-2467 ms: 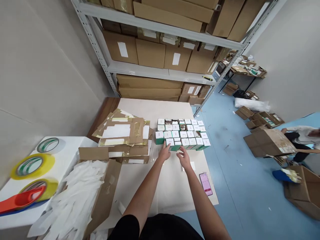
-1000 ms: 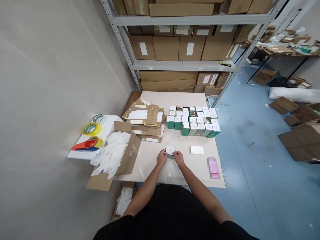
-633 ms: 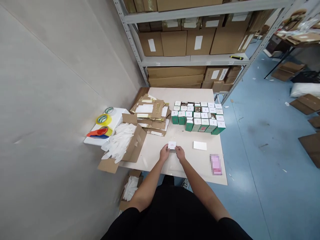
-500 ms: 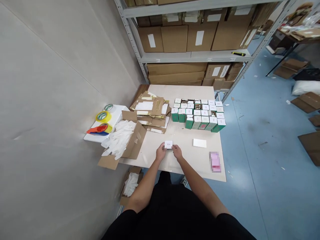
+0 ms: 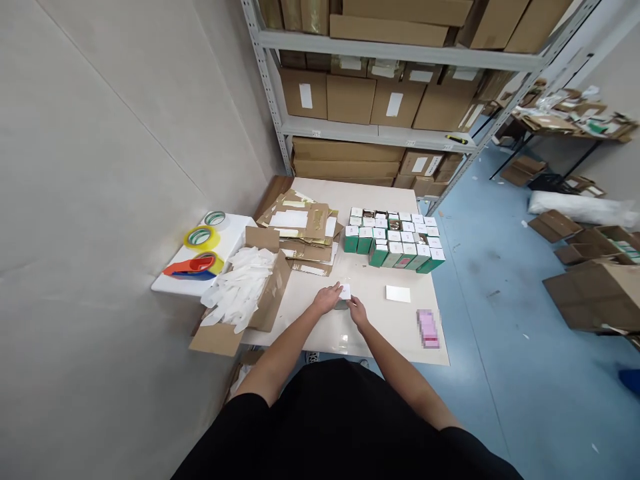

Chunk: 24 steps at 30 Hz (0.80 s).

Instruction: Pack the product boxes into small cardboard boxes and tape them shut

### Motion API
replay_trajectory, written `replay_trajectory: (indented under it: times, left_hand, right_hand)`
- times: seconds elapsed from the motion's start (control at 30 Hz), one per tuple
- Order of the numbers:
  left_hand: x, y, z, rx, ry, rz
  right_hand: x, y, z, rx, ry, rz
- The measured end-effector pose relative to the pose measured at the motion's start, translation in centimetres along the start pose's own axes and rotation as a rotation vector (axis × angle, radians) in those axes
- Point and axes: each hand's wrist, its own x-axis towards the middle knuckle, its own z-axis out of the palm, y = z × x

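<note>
Both my hands meet over the near middle of a pale table [image 5: 380,333]. My left hand [image 5: 327,298] and my right hand [image 5: 357,311] are closed on a small white-topped box [image 5: 345,291] held between them just above the tabletop. Farther back on the table stands a block of several small green-and-white boxes [image 5: 395,240], a few with open tops. A white card [image 5: 398,293] lies to the right of my hands. A pink phone [image 5: 427,328] lies near the table's right front edge.
Flattened cardboard pieces [image 5: 300,233] are stacked at the back left. An open carton of white bags [image 5: 240,290] hangs off the left edge. Tape rolls [image 5: 200,237] sit on a white side stand. Shelves of brown cartons [image 5: 350,100] rise behind; loose cartons [image 5: 590,293] litter the blue floor.
My hands took one small box from the block and brought it to the near middle of the table. My left hand now lies over the box top. The camera has pulled back.
</note>
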Motion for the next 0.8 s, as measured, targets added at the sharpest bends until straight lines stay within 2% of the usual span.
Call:
replay_trajectory:
  times: [0.13, 0.27, 0.33, 0.4, 0.5, 0.57, 0.63, 0.7, 0.8]
  left_hand:
    - [0.6, -1.2, -0.6, 0.031, -0.048, 0.101]
    - [1.6, -2.3, -1.6, -0.098, -0.071, 0.15]
    - [2.3, -2.8, -1.9, -0.22, -0.018, 0.087]
    - [3.0, -3.1, -1.7, -0.362, 0.068, -0.04]
    - [3.6, -3.0, -0.6, -0.52, 0.12, -0.272]
    - [3.7, -2.6, 0.3, -0.562, 0.14, -0.361]
    - [3.4, -2.2, 1.0, -0.577, 0.199, -0.335]
    - [2.9, -1.8, 1.3, -0.582, 0.221, -0.239]
    - [2.3, -1.6, 1.4, -0.604, 0.113, -0.11]
  right_hand:
    - [-0.7, 0.2, 0.7, 0.065, -0.012, 0.035]
    - [-1.4, 0.8, 1.4, 0.098, 0.042, 0.062]
    - [-1.9, 1.0, 1.8, 0.11, 0.078, 0.073]
    - [-2.3, 1.0, 2.3, 0.121, 0.115, 0.088]
    - [-2.9, 0.7, 2.8, 0.119, 0.162, 0.111]
    - [-3.1, 0.2, 2.8, 0.102, 0.185, 0.109]
    - [-3.0, -0.4, 2.7, 0.07, 0.188, 0.092]
    - [-2.8, -0.9, 2.6, 0.028, 0.173, 0.073]
    - [-2.3, -1.7, 2.4, -0.049, 0.184, 0.095]
